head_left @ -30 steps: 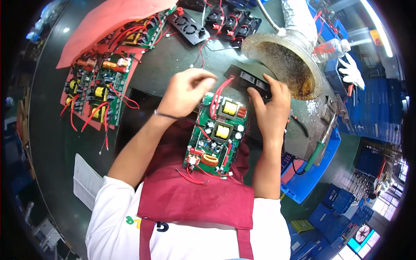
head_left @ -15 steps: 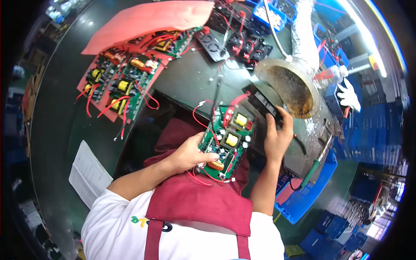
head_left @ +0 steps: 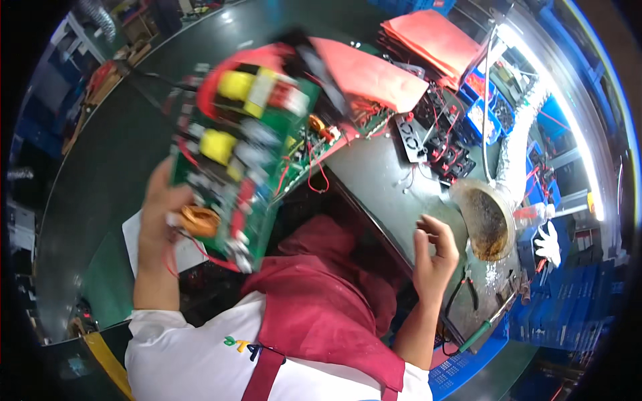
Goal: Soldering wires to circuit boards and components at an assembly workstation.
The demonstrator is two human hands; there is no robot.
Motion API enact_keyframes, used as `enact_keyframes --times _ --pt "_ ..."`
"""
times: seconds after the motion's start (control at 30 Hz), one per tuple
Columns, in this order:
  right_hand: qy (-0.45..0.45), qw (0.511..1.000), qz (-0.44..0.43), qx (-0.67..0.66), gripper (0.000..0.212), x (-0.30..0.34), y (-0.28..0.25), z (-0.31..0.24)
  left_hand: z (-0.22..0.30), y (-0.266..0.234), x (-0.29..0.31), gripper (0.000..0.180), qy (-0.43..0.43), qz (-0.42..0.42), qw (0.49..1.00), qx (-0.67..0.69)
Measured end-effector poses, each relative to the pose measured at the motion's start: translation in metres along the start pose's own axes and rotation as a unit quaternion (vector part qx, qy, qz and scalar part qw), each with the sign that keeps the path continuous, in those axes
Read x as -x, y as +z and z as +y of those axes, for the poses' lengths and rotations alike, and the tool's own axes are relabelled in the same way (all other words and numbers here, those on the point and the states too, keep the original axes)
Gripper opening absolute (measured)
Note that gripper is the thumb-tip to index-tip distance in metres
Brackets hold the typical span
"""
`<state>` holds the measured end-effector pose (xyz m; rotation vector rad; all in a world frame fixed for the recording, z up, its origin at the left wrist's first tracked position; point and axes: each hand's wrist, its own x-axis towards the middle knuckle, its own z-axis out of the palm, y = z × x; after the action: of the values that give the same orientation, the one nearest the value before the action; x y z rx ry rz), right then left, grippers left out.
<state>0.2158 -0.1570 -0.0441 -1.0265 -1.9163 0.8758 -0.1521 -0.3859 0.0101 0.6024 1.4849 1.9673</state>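
Observation:
My left hand (head_left: 159, 210) grips the lower left edge of a green circuit board (head_left: 275, 150), raised high at the left and blurred by motion. The board carries yellow transformers, a copper-wound coil and red wires. At its upper end is a dark strip-like panel (head_left: 322, 75), also smeared; I cannot tell how it joins the board. My right hand (head_left: 435, 260) hovers near the bench's front edge, fingers curved, thumb apart, nothing between them. More circuit boards (head_left: 321, 150), partly hidden by the raised board, lie under a pink sheet (head_left: 368, 73).
A fume-duct hood (head_left: 487, 224) stands right of my right hand, with pliers (head_left: 466, 291) and a green-handled soldering iron (head_left: 476, 334) nearby. Black fan parts (head_left: 451, 157) and blue bins (head_left: 481, 120) sit at the back right. A white paper (head_left: 131, 234) lies at the left.
My left hand has carried the circuit board up and left, away from my lap. The dark panel has left its place by my right hand, which is now empty. The view has turned left.

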Motion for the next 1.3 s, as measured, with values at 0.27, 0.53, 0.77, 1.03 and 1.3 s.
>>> enact_keyframes --times 0.27,0.53,0.77,1.03,1.3 --pt "-0.087 0.988 -0.08 0.101 0.038 -0.055 0.041 0.006 -0.028 -0.226 -0.176 0.034 0.048 0.172 0.984 -0.029" --pt "-0.008 0.996 -0.091 -0.02 0.08 -0.094 0.06 0.01 -0.073 -0.429 -0.265 0.029 -0.063 0.339 0.93 0.127" --pt "0.01 0.976 -0.126 -0.18 0.083 -0.126 0.088 0.011 -0.018 -0.298 -0.279 0.076 0.292 0.516 0.518 -0.617" --pt "0.057 0.992 -0.068 -0.085 0.028 -0.206 0.113 0.002 -0.08 -0.075 -0.433 0.095 0.061 0.042 0.877 -0.474" --pt "-0.084 0.969 -0.094 -0.213 0.033 -0.22 0.063 -0.01 -0.087 0.015 -0.452 0.077 -0.067 -0.175 0.843 -0.504"
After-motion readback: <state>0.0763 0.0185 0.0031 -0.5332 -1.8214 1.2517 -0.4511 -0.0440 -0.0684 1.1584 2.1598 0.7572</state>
